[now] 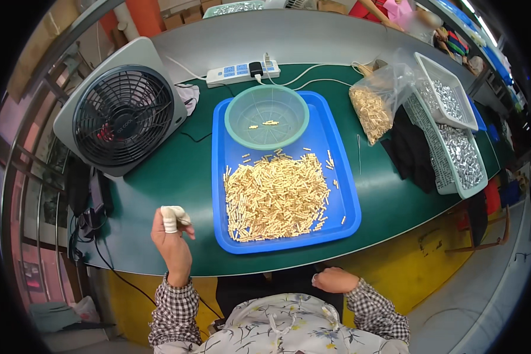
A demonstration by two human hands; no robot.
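Observation:
My left hand [172,239] is raised over the table's near edge, left of the blue tray, with white finger covers on some fingers. Its fingers are curled together, and anything inside them is hidden. Below the table edge, over my lap, my right hand [336,280] is closed, its fingertips mostly out of sight. On the blue tray [349,203] lies a broad heap of small brass-coloured pins [277,197]. A round, translucent green basket [266,138] rests at the tray's far end with a few pins in it. Neither hand touches the tray.
A grey fan [124,109] stands at the left. Behind the tray is a white power strip [236,74] with cables. To the right are tweezers [359,154], a clear bag of brass-coloured pieces [371,112], black cloth [413,150] and baskets of silvery parts [463,156].

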